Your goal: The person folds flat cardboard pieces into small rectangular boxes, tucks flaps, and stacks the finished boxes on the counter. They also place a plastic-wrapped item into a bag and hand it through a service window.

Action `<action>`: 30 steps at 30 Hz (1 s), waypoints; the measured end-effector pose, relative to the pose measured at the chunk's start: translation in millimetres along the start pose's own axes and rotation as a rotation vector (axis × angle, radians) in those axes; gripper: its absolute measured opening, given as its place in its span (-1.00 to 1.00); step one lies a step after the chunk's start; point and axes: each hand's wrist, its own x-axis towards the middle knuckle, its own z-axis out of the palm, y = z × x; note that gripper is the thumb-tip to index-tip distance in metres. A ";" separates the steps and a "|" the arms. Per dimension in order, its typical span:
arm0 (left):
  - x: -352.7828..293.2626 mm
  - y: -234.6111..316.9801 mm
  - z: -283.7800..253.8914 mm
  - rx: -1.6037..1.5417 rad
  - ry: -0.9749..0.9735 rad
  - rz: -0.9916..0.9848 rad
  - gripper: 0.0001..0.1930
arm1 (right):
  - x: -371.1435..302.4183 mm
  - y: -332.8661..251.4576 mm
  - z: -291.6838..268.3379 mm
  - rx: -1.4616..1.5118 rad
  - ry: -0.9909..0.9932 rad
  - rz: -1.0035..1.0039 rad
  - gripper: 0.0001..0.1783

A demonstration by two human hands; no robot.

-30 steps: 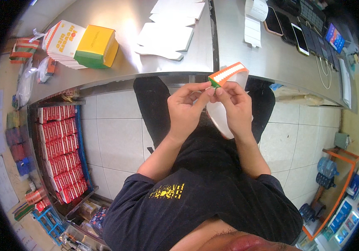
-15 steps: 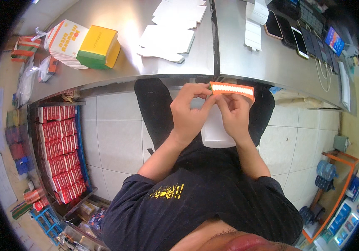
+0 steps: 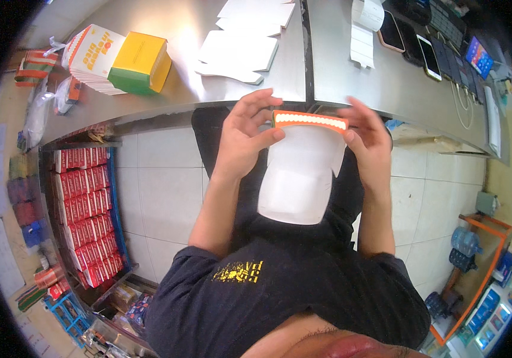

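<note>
Centrally, an orange-trimmed white paperboard carton (image 3: 306,152) sits just off the near edge of the surface (image 3: 286,77). The left hand (image 3: 268,119), half-curled, pinches its left end; the right hand (image 3: 354,119) is spread, thumb at the right corner. Light, even pressure should spare the walls; moving room lies between that edge and the shirt (image 3: 321,274).

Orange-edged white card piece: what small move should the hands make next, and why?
Probably fold the plain white lower panel inward: the left hand and right hand sit at opposite ends of the white-scalloped orange band, while that panel extends toward the dark shirt, touched by neither.
</note>
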 end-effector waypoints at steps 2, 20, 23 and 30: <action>-0.8 -4.2 4.4 -0.032 -0.042 -0.100 -0.28 | 4.4 14.5 7.4 0.291 -0.185 0.181 -0.59; -27.6 -29.7 -20.7 0.289 0.096 -0.250 -0.62 | 6.3 43.9 22.5 -0.166 -0.364 0.180 -0.43; -23.5 -20.8 -31.4 0.203 0.142 -0.180 -0.63 | -11.7 38.9 24.3 -0.315 -0.631 0.211 -0.60; -20.3 4.4 -18.2 0.948 0.238 0.287 -0.54 | 5.1 24.4 48.1 -0.642 -0.240 -0.264 -0.78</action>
